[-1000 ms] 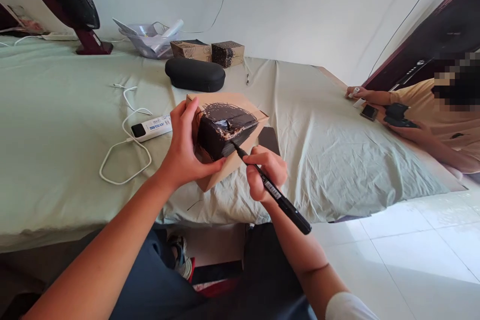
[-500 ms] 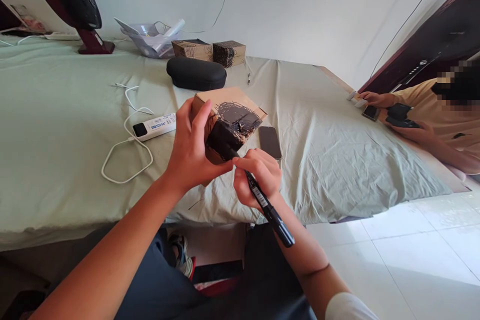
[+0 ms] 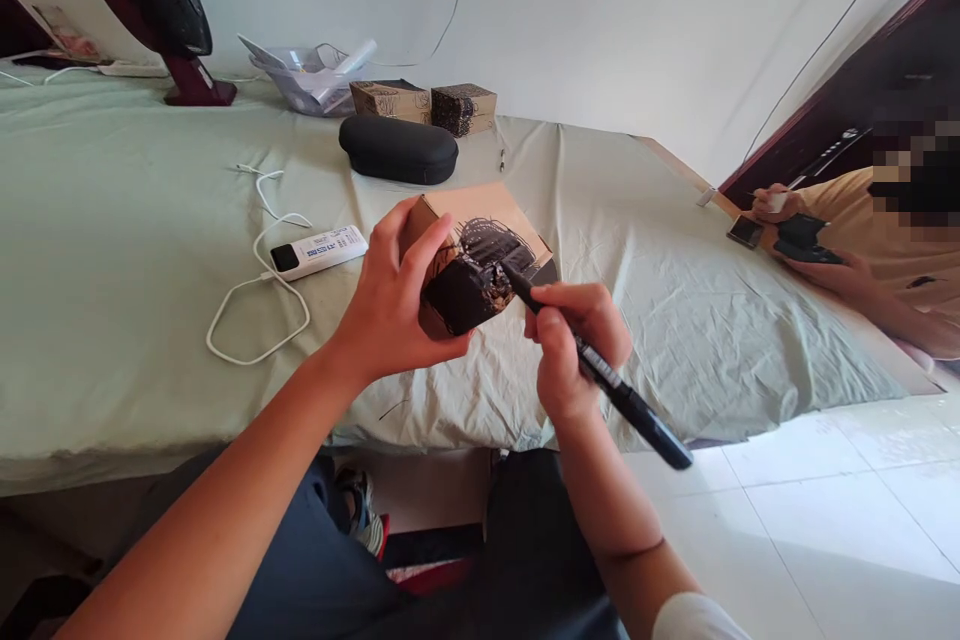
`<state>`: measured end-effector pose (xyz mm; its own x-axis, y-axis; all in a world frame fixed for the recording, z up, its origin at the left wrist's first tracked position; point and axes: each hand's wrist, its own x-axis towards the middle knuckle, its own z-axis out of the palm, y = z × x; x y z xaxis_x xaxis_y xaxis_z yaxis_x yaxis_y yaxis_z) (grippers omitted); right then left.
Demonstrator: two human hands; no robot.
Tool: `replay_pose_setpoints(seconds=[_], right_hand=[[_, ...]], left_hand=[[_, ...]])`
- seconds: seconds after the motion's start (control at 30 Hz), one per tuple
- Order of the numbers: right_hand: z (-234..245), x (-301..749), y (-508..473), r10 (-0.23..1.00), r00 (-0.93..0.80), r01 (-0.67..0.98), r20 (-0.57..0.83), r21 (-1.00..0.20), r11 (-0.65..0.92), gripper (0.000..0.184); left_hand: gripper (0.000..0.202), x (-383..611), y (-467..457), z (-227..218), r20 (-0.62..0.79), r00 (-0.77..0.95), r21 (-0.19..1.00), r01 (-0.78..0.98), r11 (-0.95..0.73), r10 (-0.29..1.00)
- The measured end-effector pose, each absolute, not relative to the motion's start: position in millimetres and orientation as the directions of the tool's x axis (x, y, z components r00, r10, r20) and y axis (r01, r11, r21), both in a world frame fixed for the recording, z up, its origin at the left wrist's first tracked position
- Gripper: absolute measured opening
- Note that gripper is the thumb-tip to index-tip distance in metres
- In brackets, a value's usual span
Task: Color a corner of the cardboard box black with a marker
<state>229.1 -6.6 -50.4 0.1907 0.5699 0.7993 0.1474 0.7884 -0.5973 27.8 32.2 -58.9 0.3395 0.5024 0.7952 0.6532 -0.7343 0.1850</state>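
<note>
My left hand [image 3: 401,295] grips a small brown cardboard box [image 3: 476,205] by its left side, thumb underneath, holding it tilted above the cloth. Black ink scribbles cover the box's near corner, and the cardboard there looks torn. In my right hand [image 3: 581,340] is a black marker pen [image 3: 634,410], pinched between thumb and fingers. Its tip meets the inked top face close to the damaged corner, though whether it truly touches is hard to tell. Behind the box, most of a dark phone is hidden.
A white power bank [image 3: 319,252] with a white cable lies to the left. Farther back are a black case [image 3: 397,150], two scribbled boxes [image 3: 463,108], a clear plastic basket [image 3: 304,90] and a fan [image 3: 199,85]. Another person [image 3: 885,250] sits at the right edge.
The marker has moved from the box's dark front face up and right to its top face, my right hand shifting right with it. The box has turned slightly and shifted right.
</note>
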Motion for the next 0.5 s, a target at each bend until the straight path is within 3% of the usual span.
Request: replay_pose_setpoints(seconds=[0.17,0.37,0.5], right_hand=[[-37.4,249.0,10.7,0.777,0.134,0.084,0.615,-0.789,0.609,0.012],[-32.6,270.7,17.8,0.817,0.194,-0.008,0.543,-0.832,0.555,0.015],[-32.5,272.0,14.9,0.790,0.191,-0.070,0.583,-0.795,0.603,0.016]], left_hand=[[0.135,23.5,31.8,-63.9,0.796,0.367,0.179,0.617,-0.766,0.482],[0.136,20.8,31.9,-66.8,0.811,0.385,0.155,0.585,-0.796,0.441],[0.134,18.1,35.3,-67.8,0.825,0.368,0.172,0.559,-0.811,0.428]])
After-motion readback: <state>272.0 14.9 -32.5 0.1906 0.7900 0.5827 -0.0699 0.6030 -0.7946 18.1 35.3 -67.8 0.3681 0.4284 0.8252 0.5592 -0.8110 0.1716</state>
